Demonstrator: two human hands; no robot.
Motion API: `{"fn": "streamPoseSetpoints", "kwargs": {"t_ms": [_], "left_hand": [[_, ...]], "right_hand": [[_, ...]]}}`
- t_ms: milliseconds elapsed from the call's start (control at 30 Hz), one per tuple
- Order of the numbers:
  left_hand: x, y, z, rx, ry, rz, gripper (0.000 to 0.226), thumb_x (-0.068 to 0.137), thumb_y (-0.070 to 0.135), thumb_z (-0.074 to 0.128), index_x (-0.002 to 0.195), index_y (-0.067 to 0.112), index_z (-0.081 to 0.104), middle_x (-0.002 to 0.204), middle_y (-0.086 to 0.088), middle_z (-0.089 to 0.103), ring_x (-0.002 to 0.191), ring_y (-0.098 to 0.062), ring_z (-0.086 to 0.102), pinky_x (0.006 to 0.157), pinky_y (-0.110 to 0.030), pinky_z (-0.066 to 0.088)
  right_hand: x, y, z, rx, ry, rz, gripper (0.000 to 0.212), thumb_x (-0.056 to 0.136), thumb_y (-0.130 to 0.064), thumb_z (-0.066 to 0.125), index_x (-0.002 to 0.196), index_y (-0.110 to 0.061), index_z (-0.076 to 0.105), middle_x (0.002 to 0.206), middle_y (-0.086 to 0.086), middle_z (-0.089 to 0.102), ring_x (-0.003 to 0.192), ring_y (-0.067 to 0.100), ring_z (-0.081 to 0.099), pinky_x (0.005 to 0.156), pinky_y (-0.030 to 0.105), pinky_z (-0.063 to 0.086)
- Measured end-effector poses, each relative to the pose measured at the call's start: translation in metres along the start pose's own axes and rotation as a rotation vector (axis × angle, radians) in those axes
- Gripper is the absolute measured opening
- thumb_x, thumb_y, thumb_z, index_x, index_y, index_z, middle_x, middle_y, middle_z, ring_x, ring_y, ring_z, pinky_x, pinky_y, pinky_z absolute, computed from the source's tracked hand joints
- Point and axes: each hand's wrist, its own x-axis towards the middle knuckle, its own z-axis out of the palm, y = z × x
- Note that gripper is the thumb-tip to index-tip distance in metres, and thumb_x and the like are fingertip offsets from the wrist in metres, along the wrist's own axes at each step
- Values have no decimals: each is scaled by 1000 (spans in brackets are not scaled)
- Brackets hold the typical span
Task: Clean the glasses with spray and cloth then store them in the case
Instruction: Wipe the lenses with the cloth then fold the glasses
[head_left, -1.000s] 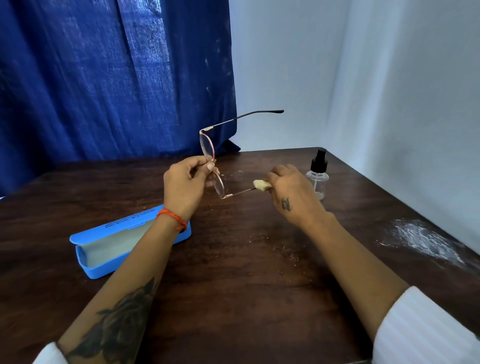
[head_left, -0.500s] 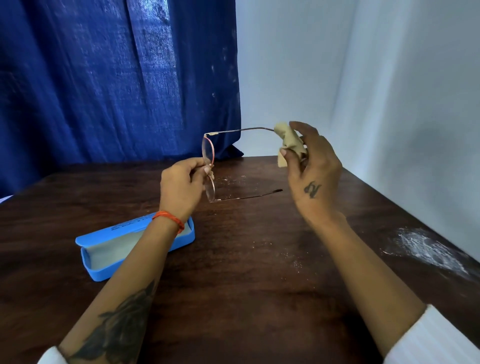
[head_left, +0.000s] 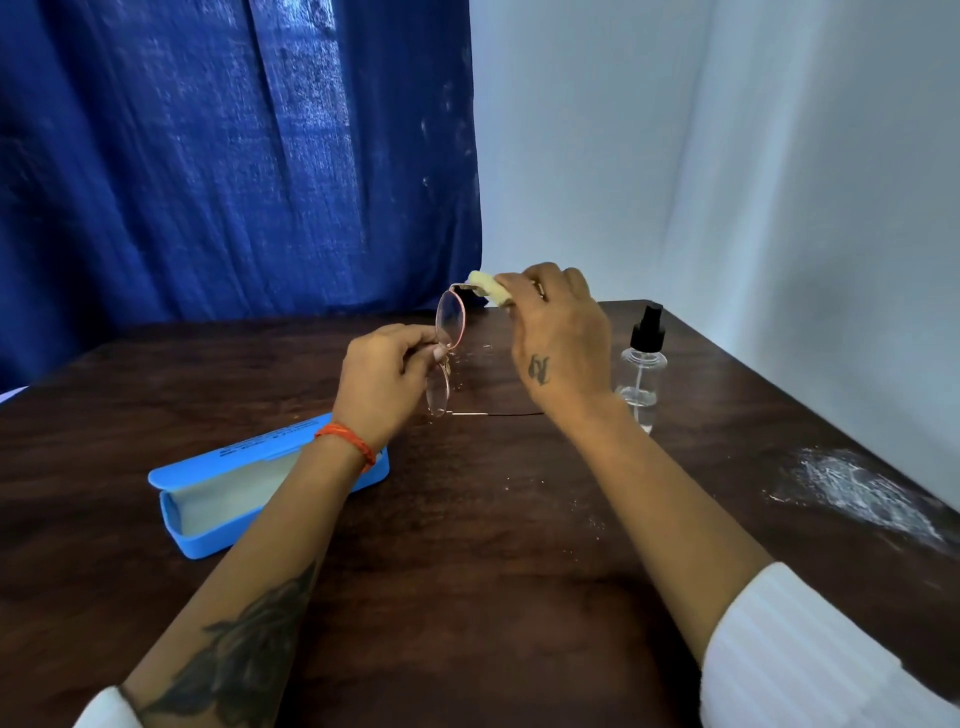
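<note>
Dark wooden table (head_left: 467, 597) set in a corner, with a blue curtain (head_left: 234, 156) behind at left, pale walls at right, and a white powdery smear (head_left: 857, 488) near the right edge. An open blue glasses case (head_left: 249, 488), partly hidden by the left forearm, lies at left; a clear spray bottle (head_left: 643, 364) stands just beyond the right wrist. Above the table, the left hand (head_left: 384, 384) pinches the rimless glasses (head_left: 448, 353) at the bridge, lenses stacked vertically, while the right hand (head_left: 561, 338) presses a yellowish cloth (head_left: 488, 287) around the upper temple arm.

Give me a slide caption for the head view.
Left hand holds glasses; right hand wipes upper temple with cloth.
</note>
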Motion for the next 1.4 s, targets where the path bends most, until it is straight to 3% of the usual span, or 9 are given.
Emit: {"fn": "streamPoseSetpoints", "kwargs": {"t_ms": [233, 433, 633, 767, 900, 1100, 1200, 1267, 1400], "left_hand": [[0, 0, -2, -43, 61, -38, 18, 87, 7, 57, 101, 10, 67, 94, -6, 66, 79, -23, 66, 75, -43, 57], [1, 0, -4, -105, 109, -117, 18, 89, 8, 55, 103, 9, 66, 95, -11, 68, 83, -21, 67, 74, -35, 58], [1, 6, 1, -376, 160, -313, 18, 89, 7, 54, 105, 5, 63, 89, -7, 65, 80, -11, 65, 66, -23, 58], [1, 8, 5, -497, 173, -380, 16, 88, 5, 55, 101, 3, 63, 83, -4, 65, 77, -13, 65, 62, -21, 58], [1, 5, 9, -555, 177, -430, 10, 88, 7, 57, 95, 9, 63, 90, -11, 66, 81, -18, 67, 66, -27, 59], [-2, 6, 19, -647, 152, -466, 14, 88, 6, 56, 99, -1, 62, 80, -12, 63, 78, -21, 65, 68, -33, 60], [-3, 8, 22, -675, 146, -487, 15, 88, 6, 56, 100, -1, 61, 79, -11, 63, 77, -20, 65, 69, -33, 60], [-4, 8, 24, -702, 153, -506, 17, 88, 7, 56, 101, -3, 60, 80, -11, 63, 78, -20, 64, 70, -34, 60], [-4, 13, 25, -815, 188, -578, 17, 90, 7, 53, 101, -4, 59, 82, -11, 62, 79, -18, 63, 65, -29, 60]], "right_hand": [[-6, 28, -1, -123, -118, 140, 21, 67, 6, 67, 88, 1, 67, 79, 19, 63, 71, 37, 56, 48, 30, 35], [-8, 42, -11, -151, -182, 250, 22, 85, -6, 52, 105, -1, 60, 99, 18, 59, 93, 35, 51, 62, 32, 29], [2, 33, -39, 352, -13, 431, 22, 77, -21, 67, 98, -18, 61, 81, -1, 67, 75, 17, 59, 61, 24, 37], [-9, 15, -53, 559, -402, 248, 19, 67, -19, 78, 79, -28, 67, 69, -19, 60, 66, -6, 52, 57, 8, 34], [-27, 12, -48, 582, -850, 64, 20, 67, -10, 76, 80, -25, 74, 71, -12, 65, 63, 0, 54, 54, 13, 39], [-40, 8, -37, 467, -1132, 42, 30, 68, -4, 76, 92, -21, 75, 84, -7, 68, 68, -2, 56, 60, 13, 44], [-36, 15, -43, 552, -1235, 127, 35, 67, -16, 81, 100, -25, 73, 87, -12, 68, 76, 0, 58, 66, 14, 44], [-32, 21, -48, 646, -1176, 225, 31, 69, -25, 80, 99, -26, 72, 91, -14, 69, 83, -1, 60, 73, 15, 46], [-31, 21, -39, 643, -581, 546, 9, 77, -24, 75, 82, -20, 69, 81, -5, 68, 74, 9, 65, 66, 25, 52]]}}
